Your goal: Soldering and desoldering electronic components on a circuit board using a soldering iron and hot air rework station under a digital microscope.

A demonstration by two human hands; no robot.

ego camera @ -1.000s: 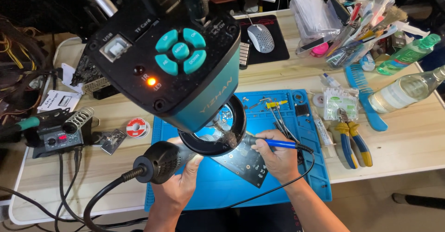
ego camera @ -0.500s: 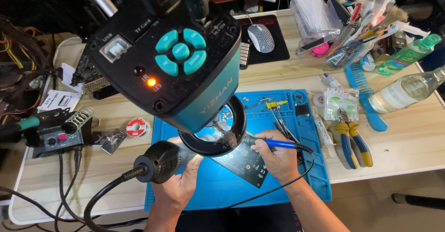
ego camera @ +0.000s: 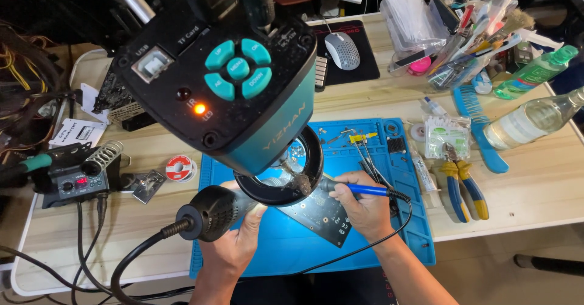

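Blue mat [ego camera: 401, 220] – hands, soldering iron [ego camera: 359, 189] unmoved

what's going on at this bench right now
A person is working on a dark circuit board lying on a blue silicone mat, under a teal and black microscope camera with a ring light. The right hand holds a blue-handled soldering iron with its tip at the board. The left hand grips a black corded hot-air handle pointed toward the same spot.

Electronics repair workbench, microscope camera [ego camera: 225, 80] over blue silicone mat [ego camera: 365, 232], soldering station [ego camera: 67, 180] left, pliers [ego camera: 462, 183] right
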